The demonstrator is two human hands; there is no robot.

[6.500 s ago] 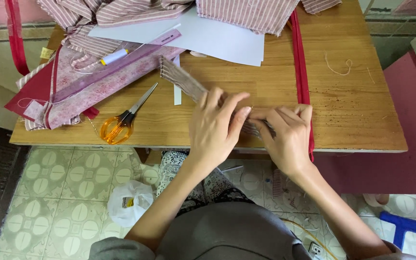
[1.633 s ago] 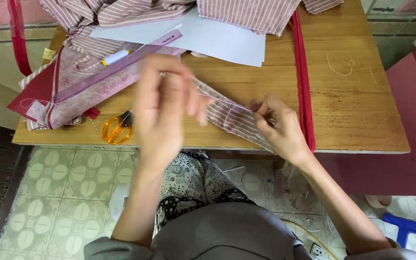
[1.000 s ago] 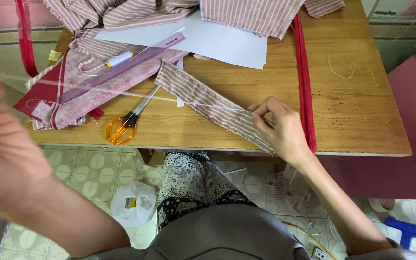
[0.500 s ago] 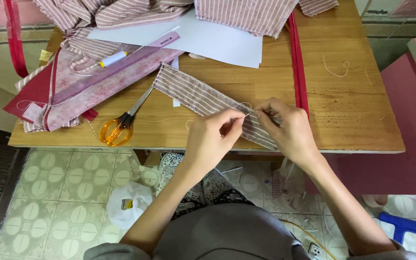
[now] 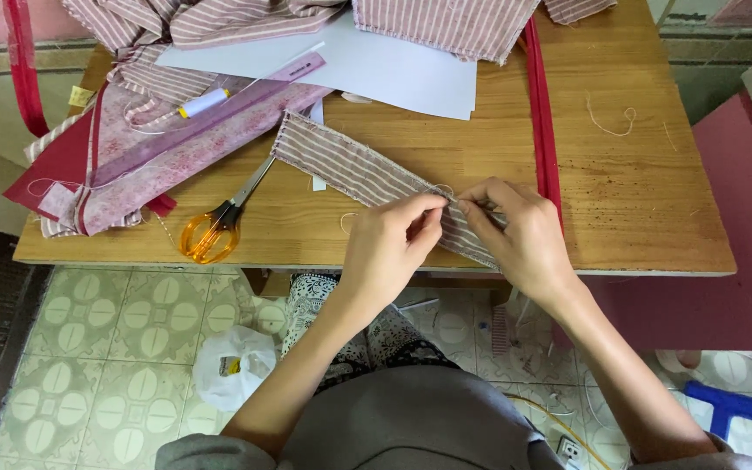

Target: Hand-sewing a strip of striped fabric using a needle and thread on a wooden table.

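A long pink-and-white striped fabric strip [image 5: 350,165] lies slanted across the wooden table [image 5: 646,209]. My left hand [image 5: 389,248] pinches the strip's upper edge near its right end with thumb and fingers. My right hand [image 5: 520,235] grips the same end right beside it, fingertips almost meeting the left ones. A thin thread seems to run between the fingertips; I cannot tell if a needle is held.
Orange-handled scissors [image 5: 215,231] lie left of the strip. A pink ruler [image 5: 219,113] rests on patterned pink cloth [image 5: 115,187]. White paper [image 5: 376,65], striped fabric pieces [image 5: 446,22] and a red strap [image 5: 543,122] lie further back. A white plastic bag [image 5: 232,365] sits on the tiled floor.
My left hand swung away to the left off the strip, then returned and now pinches it beside my right hand, which kept hold of the strip's end.
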